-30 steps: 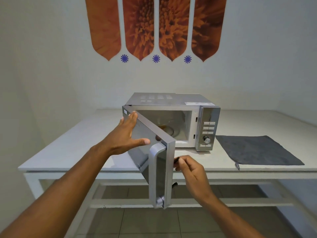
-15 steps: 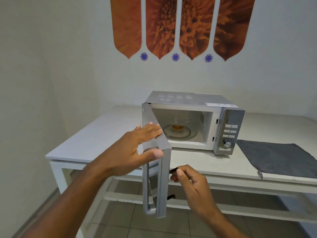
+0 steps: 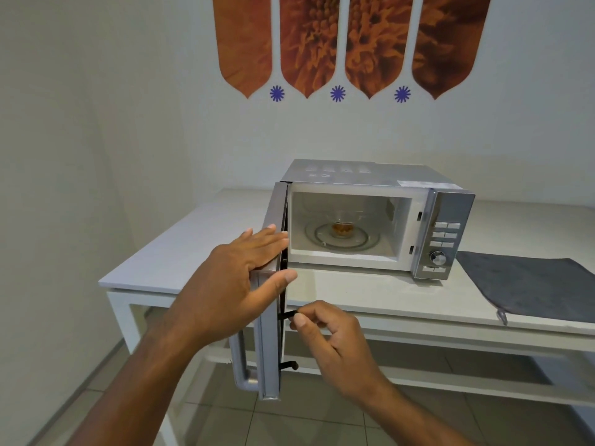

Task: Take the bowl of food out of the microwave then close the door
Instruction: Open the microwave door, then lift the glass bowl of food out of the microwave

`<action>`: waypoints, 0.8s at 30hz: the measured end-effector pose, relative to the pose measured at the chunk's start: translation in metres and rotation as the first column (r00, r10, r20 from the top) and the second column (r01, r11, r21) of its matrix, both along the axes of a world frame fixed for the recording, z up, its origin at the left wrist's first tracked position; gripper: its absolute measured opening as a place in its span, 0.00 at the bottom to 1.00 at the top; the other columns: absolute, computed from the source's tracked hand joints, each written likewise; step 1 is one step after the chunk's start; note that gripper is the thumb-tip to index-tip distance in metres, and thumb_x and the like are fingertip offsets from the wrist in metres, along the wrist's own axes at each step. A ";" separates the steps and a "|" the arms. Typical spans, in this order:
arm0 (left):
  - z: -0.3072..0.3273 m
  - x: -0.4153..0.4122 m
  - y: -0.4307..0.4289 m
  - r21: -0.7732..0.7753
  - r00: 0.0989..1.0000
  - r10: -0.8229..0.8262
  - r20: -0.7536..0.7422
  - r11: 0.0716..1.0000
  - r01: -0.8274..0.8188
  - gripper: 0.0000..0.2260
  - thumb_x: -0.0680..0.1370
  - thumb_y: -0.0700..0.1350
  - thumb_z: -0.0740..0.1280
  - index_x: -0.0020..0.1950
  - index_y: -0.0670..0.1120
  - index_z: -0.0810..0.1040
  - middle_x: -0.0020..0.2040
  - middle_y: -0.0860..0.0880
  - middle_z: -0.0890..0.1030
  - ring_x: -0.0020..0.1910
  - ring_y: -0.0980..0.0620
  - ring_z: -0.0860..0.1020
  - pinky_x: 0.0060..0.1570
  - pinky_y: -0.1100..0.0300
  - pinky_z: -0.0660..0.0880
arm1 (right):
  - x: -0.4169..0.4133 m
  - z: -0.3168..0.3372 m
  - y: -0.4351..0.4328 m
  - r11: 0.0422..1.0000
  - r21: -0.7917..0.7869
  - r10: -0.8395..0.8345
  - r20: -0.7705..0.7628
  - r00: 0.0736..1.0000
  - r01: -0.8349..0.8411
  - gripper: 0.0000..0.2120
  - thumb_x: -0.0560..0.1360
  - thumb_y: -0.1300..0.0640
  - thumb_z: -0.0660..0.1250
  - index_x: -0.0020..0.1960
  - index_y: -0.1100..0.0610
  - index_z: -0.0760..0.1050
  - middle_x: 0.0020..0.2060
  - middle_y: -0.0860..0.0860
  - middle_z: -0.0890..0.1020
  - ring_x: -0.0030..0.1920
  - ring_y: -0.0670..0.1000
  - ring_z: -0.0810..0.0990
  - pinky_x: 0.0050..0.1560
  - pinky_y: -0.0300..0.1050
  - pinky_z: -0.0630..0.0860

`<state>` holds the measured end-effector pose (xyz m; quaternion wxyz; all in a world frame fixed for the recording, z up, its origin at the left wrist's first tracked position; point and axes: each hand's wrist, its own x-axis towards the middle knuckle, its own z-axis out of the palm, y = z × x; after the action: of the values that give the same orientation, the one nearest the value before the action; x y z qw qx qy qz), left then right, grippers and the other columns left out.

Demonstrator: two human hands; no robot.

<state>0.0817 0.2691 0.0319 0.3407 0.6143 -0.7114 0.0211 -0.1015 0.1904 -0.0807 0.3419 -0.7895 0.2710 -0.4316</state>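
Silver microwave [image 3: 370,178] on a white tabletop [image 3: 206,252], its cavity white inside, and there's the clear glass bowl [image 3: 343,225] with amber-brown food sitting in there. Right of the microwave lies a dark grey cloth [image 3: 528,284]. Above it on the pale wall, four orange-brown flower-print panels [image 3: 338,40] with three small blue star-bursts [image 3: 337,93] between their tips, and black latch hooks [image 3: 288,365] on the silver door [image 3: 270,333].

Light: soft, even and fairly bright, diffuse, no clear source.
Shadows: faint; a soft one under the microwave [image 3: 370,217] on the surface [image 3: 370,294].
Glare: mild sheen on the surface.
Sharpness: slightly soft throughout; the left hand [image 3: 235,284] lightly blurred.
Distortion: wide-angle bending of lines near the edges.
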 end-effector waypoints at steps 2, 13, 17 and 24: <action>-0.001 0.004 0.003 -0.012 1.000 0.018 0.002 1.000 -0.018 0.29 0.82 0.64 0.64 0.80 0.53 0.72 0.81 0.53 0.71 0.83 0.57 0.65 0.83 0.48 0.62 | 0.003 0.000 0.001 1.000 -0.010 0.005 -0.004 1.000 -0.005 0.13 0.83 0.39 0.61 0.53 0.44 0.81 0.47 0.40 0.85 0.54 0.47 0.83 0.51 0.36 0.78; -0.032 -0.051 0.028 -0.711 0.994 -0.080 -0.075 0.703 0.002 0.13 0.82 0.44 0.70 0.65 0.42 0.83 0.64 0.49 0.85 0.70 0.44 0.81 0.67 0.49 0.79 | -0.026 0.003 -0.016 0.990 0.012 -0.143 0.032 0.989 0.142 0.14 0.81 0.41 0.62 0.57 0.46 0.82 0.51 0.38 0.84 0.56 0.45 0.82 0.53 0.33 0.76; -0.060 -0.112 0.011 -0.629 0.916 -0.293 -0.274 0.775 0.060 0.14 0.79 0.44 0.70 0.65 0.49 0.83 0.65 0.57 0.82 0.69 0.47 0.81 0.67 0.57 0.77 | -0.045 0.004 -0.031 0.978 0.058 -0.205 0.100 0.974 0.200 0.07 0.83 0.50 0.66 0.57 0.49 0.81 0.51 0.45 0.86 0.54 0.50 0.83 0.54 0.49 0.80; -0.065 -0.152 -0.100 -0.196 0.534 -0.137 -0.834 0.979 -0.055 0.16 0.81 0.51 0.67 0.70 0.61 0.79 0.67 0.63 0.81 0.69 0.65 0.76 0.66 0.69 0.72 | -0.064 0.000 -0.088 0.935 0.148 -0.337 0.096 0.937 0.322 0.19 0.84 0.50 0.64 0.73 0.52 0.75 0.67 0.48 0.82 0.65 0.47 0.81 0.64 0.48 0.80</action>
<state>-0.0700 0.1692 -0.0331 0.7011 0.4939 -0.4674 -0.2148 -0.1652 0.1020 -0.0807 0.3309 -0.6816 0.4062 -0.5108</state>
